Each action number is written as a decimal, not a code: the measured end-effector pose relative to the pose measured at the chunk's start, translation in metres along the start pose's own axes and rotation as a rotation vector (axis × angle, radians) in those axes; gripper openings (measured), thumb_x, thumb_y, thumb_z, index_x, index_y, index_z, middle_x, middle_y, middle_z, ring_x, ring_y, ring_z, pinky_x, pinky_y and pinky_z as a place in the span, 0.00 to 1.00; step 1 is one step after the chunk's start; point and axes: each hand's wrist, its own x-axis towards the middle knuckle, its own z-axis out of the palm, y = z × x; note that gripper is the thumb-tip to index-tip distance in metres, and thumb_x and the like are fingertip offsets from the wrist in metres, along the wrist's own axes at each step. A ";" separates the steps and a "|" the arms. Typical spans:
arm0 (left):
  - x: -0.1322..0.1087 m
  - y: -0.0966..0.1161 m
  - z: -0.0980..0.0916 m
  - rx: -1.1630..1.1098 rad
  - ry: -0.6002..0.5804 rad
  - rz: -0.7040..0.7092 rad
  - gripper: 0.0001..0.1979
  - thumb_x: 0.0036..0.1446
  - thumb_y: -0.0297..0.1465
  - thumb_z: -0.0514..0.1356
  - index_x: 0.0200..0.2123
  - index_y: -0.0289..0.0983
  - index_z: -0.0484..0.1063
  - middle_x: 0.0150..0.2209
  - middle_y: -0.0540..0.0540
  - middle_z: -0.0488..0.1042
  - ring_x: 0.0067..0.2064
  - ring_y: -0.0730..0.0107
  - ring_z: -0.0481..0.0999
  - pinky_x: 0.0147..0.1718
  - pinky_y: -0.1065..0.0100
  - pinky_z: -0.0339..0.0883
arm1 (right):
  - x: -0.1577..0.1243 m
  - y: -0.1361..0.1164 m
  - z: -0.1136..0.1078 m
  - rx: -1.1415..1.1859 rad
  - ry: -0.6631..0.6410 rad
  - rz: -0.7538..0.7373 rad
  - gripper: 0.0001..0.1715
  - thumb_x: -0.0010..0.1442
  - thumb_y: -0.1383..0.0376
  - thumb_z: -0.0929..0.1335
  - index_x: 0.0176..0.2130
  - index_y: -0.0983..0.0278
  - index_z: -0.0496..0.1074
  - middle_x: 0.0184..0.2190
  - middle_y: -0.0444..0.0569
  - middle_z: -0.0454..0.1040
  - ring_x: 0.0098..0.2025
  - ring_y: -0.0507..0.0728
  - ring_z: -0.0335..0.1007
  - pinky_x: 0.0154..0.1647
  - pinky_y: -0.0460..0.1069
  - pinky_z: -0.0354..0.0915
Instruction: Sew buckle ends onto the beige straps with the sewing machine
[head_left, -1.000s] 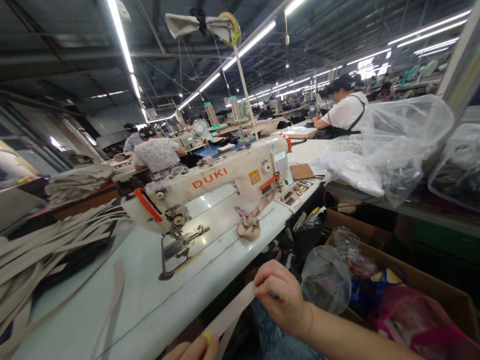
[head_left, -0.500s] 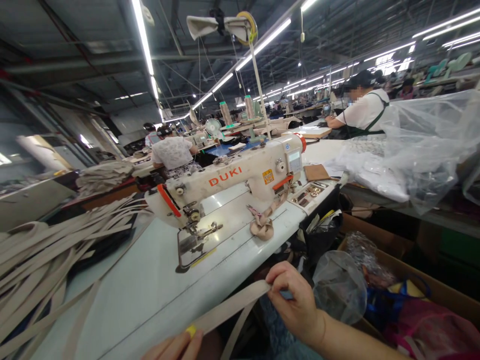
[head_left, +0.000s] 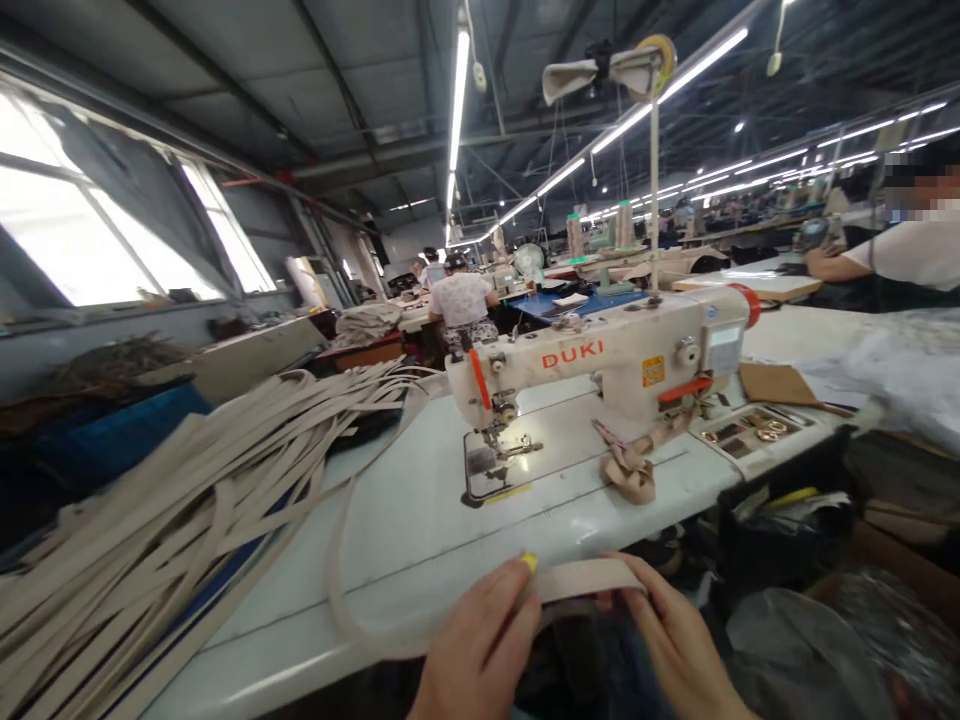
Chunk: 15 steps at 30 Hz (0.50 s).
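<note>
A beige fabric strap (head_left: 581,580) is stretched between my two hands at the front edge of the sewing table. My left hand (head_left: 484,635) pinches it, with something yellow on one fingertip. The fingers of my right hand (head_left: 667,625) are closed on the strap's other end. From my left hand the strap loops back over the table to the left. Just beyond my hands stands a white sewing machine (head_left: 600,350) marked DUKI. Its needle area and metal plate (head_left: 487,470) have no strap under them.
Many beige straps (head_left: 247,490) lie piled at the left. Small scissors (head_left: 609,436) and a coiled fabric strip (head_left: 630,475) rest by the machine arm. A tray of metal fittings (head_left: 750,430) is at the right, above clear plastic bags (head_left: 795,640). Other people sit at machines beyond.
My view has turned left. My left hand has come up and nearer to my right hand, so the stretch of strap between them is shorter.
</note>
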 end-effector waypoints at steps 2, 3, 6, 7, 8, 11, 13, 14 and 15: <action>0.002 0.004 0.007 -0.002 0.006 -0.009 0.15 0.65 0.23 0.47 0.41 0.33 0.74 0.40 0.39 0.79 0.47 0.67 0.77 0.45 0.70 0.73 | 0.002 -0.006 -0.001 0.146 0.002 0.110 0.22 0.58 0.49 0.65 0.44 0.61 0.74 0.34 0.52 0.78 0.34 0.59 0.75 0.36 0.51 0.73; 0.002 0.005 0.010 -0.011 0.005 -0.020 0.15 0.64 0.23 0.47 0.41 0.33 0.74 0.40 0.39 0.79 0.46 0.67 0.78 0.45 0.70 0.73 | 0.004 -0.010 -0.002 0.225 0.020 0.177 0.24 0.56 0.47 0.67 0.43 0.61 0.74 0.33 0.52 0.79 0.34 0.60 0.76 0.37 0.53 0.73; -0.006 0.006 0.018 -0.082 -0.049 -0.129 0.16 0.63 0.23 0.47 0.48 0.34 0.71 0.44 0.40 0.79 0.47 0.69 0.78 0.45 0.72 0.73 | 0.011 -0.030 -0.001 0.516 0.115 0.395 0.27 0.45 0.48 0.74 0.41 0.61 0.75 0.32 0.52 0.79 0.37 0.63 0.77 0.44 0.57 0.73; -0.009 0.006 0.020 -0.120 -0.075 -0.195 0.16 0.63 0.24 0.48 0.51 0.34 0.68 0.46 0.40 0.78 0.48 0.69 0.77 0.45 0.71 0.73 | 0.014 -0.038 0.001 0.609 0.152 0.450 0.27 0.42 0.49 0.76 0.40 0.61 0.75 0.33 0.51 0.80 0.39 0.63 0.77 0.47 0.57 0.72; -0.012 0.007 0.021 -0.168 -0.109 -0.266 0.17 0.62 0.25 0.50 0.54 0.34 0.65 0.48 0.39 0.77 0.49 0.68 0.77 0.46 0.70 0.73 | 0.017 -0.047 0.004 0.688 0.172 0.484 0.27 0.40 0.51 0.77 0.38 0.61 0.75 0.35 0.51 0.80 0.41 0.64 0.77 0.49 0.58 0.71; -0.015 0.011 0.027 -0.419 -0.260 -0.513 0.28 0.55 0.32 0.60 0.59 0.36 0.60 0.52 0.38 0.74 0.51 0.59 0.75 0.45 0.63 0.75 | 0.026 -0.073 0.016 0.817 0.058 0.461 0.23 0.41 0.52 0.76 0.35 0.62 0.76 0.41 0.54 0.78 0.46 0.65 0.75 0.52 0.60 0.69; -0.012 0.018 0.032 -0.625 -0.372 -0.666 0.34 0.49 0.34 0.66 0.59 0.40 0.61 0.51 0.41 0.75 0.51 0.56 0.75 0.43 0.61 0.75 | 0.033 -0.087 0.025 0.847 -0.108 0.391 0.22 0.48 0.50 0.73 0.38 0.62 0.76 0.44 0.56 0.77 0.49 0.66 0.73 0.52 0.61 0.69; -0.010 0.023 0.035 -0.704 -0.408 -0.722 0.34 0.47 0.35 0.68 0.58 0.42 0.62 0.49 0.43 0.76 0.49 0.55 0.76 0.42 0.61 0.76 | 0.037 -0.093 0.029 0.855 -0.175 0.346 0.22 0.51 0.50 0.71 0.40 0.62 0.75 0.46 0.56 0.76 0.50 0.66 0.72 0.52 0.61 0.68; -0.007 0.029 0.039 -0.763 -0.430 -0.754 0.33 0.46 0.35 0.69 0.56 0.44 0.65 0.46 0.45 0.78 0.47 0.56 0.77 0.40 0.61 0.76 | 0.041 -0.099 0.032 0.869 -0.223 0.301 0.22 0.53 0.50 0.69 0.42 0.61 0.74 0.47 0.56 0.76 0.52 0.65 0.71 0.53 0.61 0.68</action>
